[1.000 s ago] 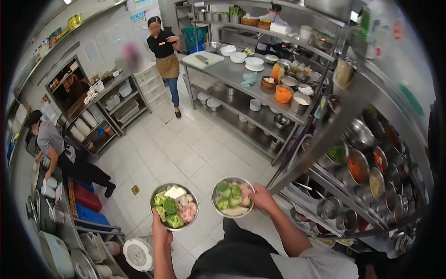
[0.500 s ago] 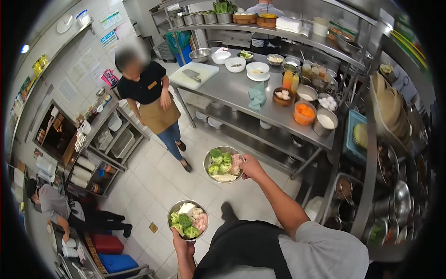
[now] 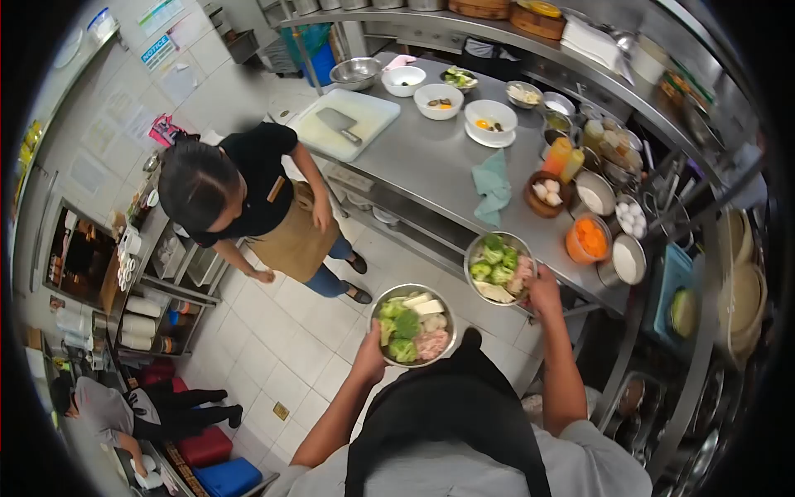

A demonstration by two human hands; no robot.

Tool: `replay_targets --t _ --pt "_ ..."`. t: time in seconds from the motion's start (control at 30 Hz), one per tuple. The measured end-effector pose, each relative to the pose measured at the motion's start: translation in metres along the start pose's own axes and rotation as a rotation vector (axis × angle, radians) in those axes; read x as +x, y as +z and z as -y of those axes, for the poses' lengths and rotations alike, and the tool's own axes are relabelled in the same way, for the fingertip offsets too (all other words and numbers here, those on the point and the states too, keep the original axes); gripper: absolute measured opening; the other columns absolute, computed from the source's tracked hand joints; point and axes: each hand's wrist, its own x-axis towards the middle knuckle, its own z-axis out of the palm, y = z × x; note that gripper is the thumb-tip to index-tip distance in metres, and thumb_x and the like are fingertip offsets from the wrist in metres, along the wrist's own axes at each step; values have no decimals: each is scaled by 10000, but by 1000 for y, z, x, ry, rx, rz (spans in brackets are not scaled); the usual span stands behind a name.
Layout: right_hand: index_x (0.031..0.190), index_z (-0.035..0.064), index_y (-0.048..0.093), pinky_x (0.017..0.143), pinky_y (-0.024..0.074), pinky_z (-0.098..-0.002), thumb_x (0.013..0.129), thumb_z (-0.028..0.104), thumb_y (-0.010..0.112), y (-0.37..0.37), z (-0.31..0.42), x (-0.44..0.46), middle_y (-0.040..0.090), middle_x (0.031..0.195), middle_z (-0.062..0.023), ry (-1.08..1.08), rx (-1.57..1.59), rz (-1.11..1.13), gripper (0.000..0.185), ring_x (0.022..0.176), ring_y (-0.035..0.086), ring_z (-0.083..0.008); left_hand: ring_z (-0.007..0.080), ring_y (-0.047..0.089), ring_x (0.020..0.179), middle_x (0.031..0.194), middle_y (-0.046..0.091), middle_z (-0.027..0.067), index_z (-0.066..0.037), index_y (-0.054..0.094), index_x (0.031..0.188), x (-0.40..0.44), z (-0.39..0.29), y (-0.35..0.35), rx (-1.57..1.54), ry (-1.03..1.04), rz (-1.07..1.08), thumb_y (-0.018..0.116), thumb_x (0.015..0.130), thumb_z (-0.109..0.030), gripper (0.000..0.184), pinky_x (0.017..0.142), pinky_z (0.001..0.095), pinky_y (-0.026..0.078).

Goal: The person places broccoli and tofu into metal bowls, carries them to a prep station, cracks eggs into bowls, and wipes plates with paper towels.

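Note:
My left hand [image 3: 369, 354] is closed on the rim of a round metal bowl [image 3: 452, 335], held in front of my apron. Inside lie broccoli [image 3: 403, 324], pale rectangular slices [image 3: 428, 306] and pink pieces that look like raw meat [image 3: 431, 344]. A second metal bowl [image 3: 475, 290] is gripped at its right side by my right hand [image 3: 543, 293]. It carries broccoli [image 3: 494, 258], pale slices [image 3: 494, 292] and similar pink pieces [image 3: 521, 275]. This bowl is near the steel table's front edge, higher in view than the other. Both bowls are roughly level.
On the steel table [image 3: 414, 157] are a cutting board [image 3: 373, 124] with a cleaver [image 3: 338, 124], white bowls [image 3: 490, 116], a green cloth [image 3: 492, 186] and an orange container [image 3: 589, 240]. A person in a tan apron [image 3: 286, 240] stands ahead; another person [image 3: 108, 410] works at far left.
My view has turned toward the table. Both bowls now appear farther right and closer to it, still in my hands. The person in the tan apron appears nearer, head bent down.

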Motion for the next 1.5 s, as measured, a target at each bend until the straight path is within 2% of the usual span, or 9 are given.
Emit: replay_targets --t 0.17,0.33,0.43,0.6,0.8,0.97,1.1,1.27,1.5 --pt "1217 80 532 369 484 -311 848 47 545 -8 13 50 648 835 -88 74 24 -26 371 532 611 -175 247 554 1325 1476 541 143 1 443 1486 79 -27 42 -11 -69 78 287 1109 -510 653 1141 389 432" --pt "1060 109 516 381 446 -305 881 64 548 8 37 127 605 740 -78 147 114 180 188 509 564 -173 228 597 1235 1387 608 94 -112 511 1448 128 -69 84 104 11 -28 277 1071 -622 675 993 504 509" --pt "1016 102 527 373 445 -300 919 74 560 31 39 191 611 744 -74 106 161 255 106 451 532 -166 201 640 1028 1224 665 51 -137 578 1339 159 -100 98 148 122 -141 282 1046 -672 678 796 420 538" --pt "1098 90 507 461 500 -306 924 92 561 100 84 236 604 811 -81 187 233 271 183 532 553 -173 131 426 593 856 579 -1 -180 571 1193 236 -135 85 131 223 -217 342 1024 -680 575 517 301 369" --pt "1175 65 485 549 571 -373 960 136 593 135 96 296 636 895 -124 159 181 166 251 633 626 -211 132 543 682 931 660 33 -141 603 1185 310 -191 88 214 186 -280 372 1036 -644 573 563 311 397" --pt "1168 58 469 536 565 -372 938 98 599 144 105 309 646 871 -129 229 229 12 267 590 624 -200 92 433 530 744 494 -19 -122 525 1281 394 -223 81 252 104 -240 449 1039 -582 525 459 267 322" --pt "1173 54 466 544 564 -368 934 108 607 153 96 307 653 884 -132 279 235 -130 282 598 626 -199 98 456 544 757 526 -13 -101 526 1305 442 -259 87 318 56 -142 460 1030 -593 568 467 280 374" --pt "1163 19 498 541 600 -375 939 99 606 178 96 296 666 855 -154 315 358 -268 262 566 650 -210 179 638 848 1167 632 76 -95 437 1448 499 -294 89 368 -84 1 486 1022 -594 659 677 338 523" --pt "1229 5 541 546 594 -332 988 211 642 194 113 284 682 1005 -134 355 456 -268 333 600 687 -216 227 660 967 1466 483 134 -83 275 1564 465 -349 92 664 241 11 640 1004 -382 732 751 376 565"
